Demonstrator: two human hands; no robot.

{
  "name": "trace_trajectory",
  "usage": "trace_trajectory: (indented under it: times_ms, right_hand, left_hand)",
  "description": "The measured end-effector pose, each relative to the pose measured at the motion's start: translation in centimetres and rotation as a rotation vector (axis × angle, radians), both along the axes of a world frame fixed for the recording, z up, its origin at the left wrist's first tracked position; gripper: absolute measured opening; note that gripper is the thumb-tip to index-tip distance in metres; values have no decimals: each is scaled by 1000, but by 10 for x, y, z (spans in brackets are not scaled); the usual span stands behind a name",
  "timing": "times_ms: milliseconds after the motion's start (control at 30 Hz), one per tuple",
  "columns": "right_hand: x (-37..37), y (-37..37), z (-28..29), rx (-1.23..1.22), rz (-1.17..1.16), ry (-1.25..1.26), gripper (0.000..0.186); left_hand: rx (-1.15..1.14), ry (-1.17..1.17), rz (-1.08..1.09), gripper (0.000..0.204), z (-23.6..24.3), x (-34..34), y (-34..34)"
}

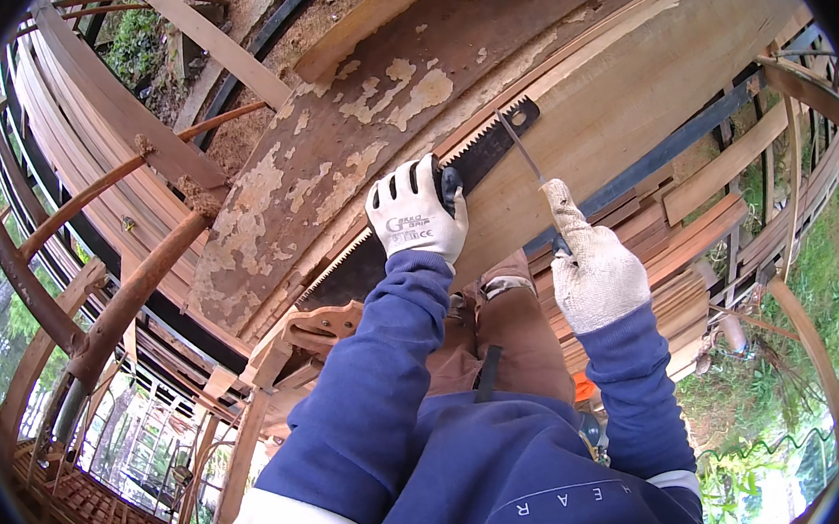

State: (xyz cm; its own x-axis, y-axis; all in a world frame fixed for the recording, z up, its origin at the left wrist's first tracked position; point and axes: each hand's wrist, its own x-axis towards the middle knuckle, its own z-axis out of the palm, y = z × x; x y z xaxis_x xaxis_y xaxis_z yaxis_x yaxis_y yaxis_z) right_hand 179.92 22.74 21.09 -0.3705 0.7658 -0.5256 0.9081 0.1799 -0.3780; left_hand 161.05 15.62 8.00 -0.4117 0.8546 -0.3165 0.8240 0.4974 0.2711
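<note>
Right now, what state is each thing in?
Black-bladed, wooden-handled saw: held, teeth facing away from wearer.
Thin grey metal file: held, tip at teeth.
Left white-gloved hand: closed on saw.
Right white-gloved hand: closed on file, index extended.
Brown board: patchy, seemingly flaking.

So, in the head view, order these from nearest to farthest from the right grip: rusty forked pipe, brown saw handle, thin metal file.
1. Thin metal file: held in the right grip, pointing up and left.
2. Brown saw handle: to the left, lower down.
3. Rusty forked pipe: farthest left.
</note>
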Motion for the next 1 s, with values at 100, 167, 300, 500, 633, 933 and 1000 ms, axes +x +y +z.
trace_trajectory:
  times_ms: [100, 167, 300, 500, 633, 933, 1000]
  right_hand:
    - [-2, 9, -3, -14, 25, 10, 67]
    - [-7, 18, -8, -16, 57, -5, 67]
    - [-24, 38, -43, 70, 99, 44, 62]
    - [-28, 46, -28, 126, -188, 540, 56]
    - [-11, 27, -14, -8, -275, 563, 62]
    - [9, -24, -13, 52, -181, 254, 59]
    - [7, -24, -4, -16, -173, 211, 59]
  left_hand:
    - [3, -14, 4, 58, 2, -2, -2]
    - [29, -11, 2, 54, 3, -2, -2]
    - [19, -15, -13, 55, 4, -2, 0]
    - [49, -1, -9, 54, 2, -2, 1]
    - [25, 4, 7, 55, 1, -2, -3]
    - [14, -2, 12, 55, 0, 0, 0]
    - [19, 1, 14, 53, 0, 0, 0]
